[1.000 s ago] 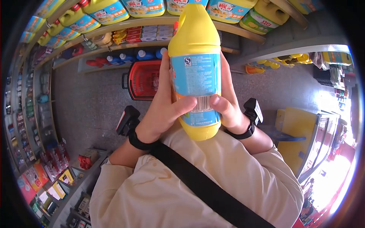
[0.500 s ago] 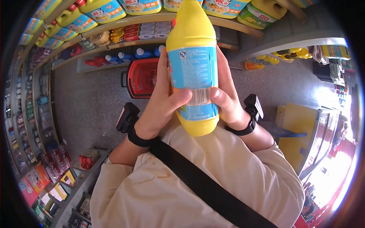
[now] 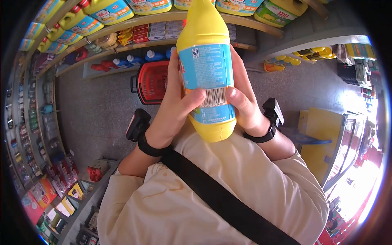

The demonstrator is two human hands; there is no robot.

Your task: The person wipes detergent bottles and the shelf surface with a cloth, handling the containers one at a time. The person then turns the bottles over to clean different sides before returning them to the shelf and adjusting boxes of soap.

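A large yellow detergent bottle (image 3: pixel 204 34) is held up in front of my chest, its blue label with small print and a barcode turned toward me. My left hand (image 3: pixel 175 104) is wrapped round the bottle's left side, thumb lying by the barcode's left edge. On the other side my right hand (image 3: pixel 247 104) grips it, with the thumb at the barcode's right edge. The fingers of both hands are partly hidden behind the bottle. The bottle's top runs out of the upper edge of the view.
A red shopping basket (image 3: pixel 149 83) stands on the floor beyond my left hand. Shelves ahead carry yellow jugs (image 3: pixel 110 13) and blue-capped bottles (image 3: pixel 152 56). More stocked shelves (image 3: pixel 34 110) line the left. A yellow-sided cabinet (image 3: pixel 324 139) stands at right.
Both hands have raised the bottle very slightly in the view, and it is tilted a little differently. My grip on it stays the same.
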